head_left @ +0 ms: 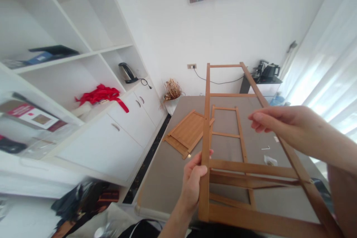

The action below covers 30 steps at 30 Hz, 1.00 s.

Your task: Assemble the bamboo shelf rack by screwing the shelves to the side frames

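A tall wooden frame (205, 134) with several crossbars stands tilted in front of me, over the table. My left hand (192, 178) is closed around its left upright, low down near a wide crossbar. My right hand (292, 121) hovers beside the right upright, fingers pinched together; whatever they hold, if anything, is too small to make out. Behind the upright frame, a second wooden frame (226, 134) shows through the bars. Slatted wooden panels (187, 131) lie stacked to the left. On the right are an L-shaped hex key (265, 148) and a small clear bag of hardware (270, 161).
The grey table (158, 189) reaches toward the back wall. White shelving (134, 115) lines the left, with red ribbon (102, 94) and a kettle (127, 73). A plant pot (172, 105) stands past the table's far corner. A black kettle (270, 71) sits back right, near a sheer curtain (329, 81).
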Motion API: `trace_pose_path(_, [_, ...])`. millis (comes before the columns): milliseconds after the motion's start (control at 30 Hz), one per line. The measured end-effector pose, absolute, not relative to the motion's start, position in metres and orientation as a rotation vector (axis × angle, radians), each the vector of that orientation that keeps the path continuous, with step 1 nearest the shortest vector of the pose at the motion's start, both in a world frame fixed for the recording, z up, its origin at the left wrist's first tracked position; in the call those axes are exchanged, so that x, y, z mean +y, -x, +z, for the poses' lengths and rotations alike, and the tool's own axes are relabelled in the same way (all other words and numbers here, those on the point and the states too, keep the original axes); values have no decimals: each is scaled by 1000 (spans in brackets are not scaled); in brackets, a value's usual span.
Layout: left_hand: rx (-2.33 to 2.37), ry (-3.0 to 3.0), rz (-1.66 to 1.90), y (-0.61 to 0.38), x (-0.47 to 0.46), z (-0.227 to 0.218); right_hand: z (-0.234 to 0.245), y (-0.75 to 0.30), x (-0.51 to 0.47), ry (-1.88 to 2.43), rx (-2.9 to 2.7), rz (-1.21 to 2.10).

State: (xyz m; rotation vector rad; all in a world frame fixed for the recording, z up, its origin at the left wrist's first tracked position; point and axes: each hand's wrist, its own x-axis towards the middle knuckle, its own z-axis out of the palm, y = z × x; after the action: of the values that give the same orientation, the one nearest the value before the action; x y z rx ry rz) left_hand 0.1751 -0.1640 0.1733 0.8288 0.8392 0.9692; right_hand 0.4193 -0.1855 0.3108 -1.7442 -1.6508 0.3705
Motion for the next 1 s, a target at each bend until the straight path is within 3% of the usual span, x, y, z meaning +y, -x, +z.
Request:
trace_pose_path(200, [849, -840, 982, -178, -165, 178, 282, -497, -233, 2145, -1211, 152])
trace_pose_path(367, [880, -854, 974, -180, -164, 183, 221, -510, -282, 2160, -1203, 756])
trace_pose_path(467, [919, -859, 949, -180, -162, 184, 212, -489, -294, 2090, -1168, 1013])
trace_pose_path(700, [944, -801, 1007, -182, -157, 171, 220, -487, -289, 1865, -1203, 1208])
trace_pose_path(1000, [1073, -752, 1065, -186, -159, 171, 187, -550, -282, 1737, -1158, 1272])
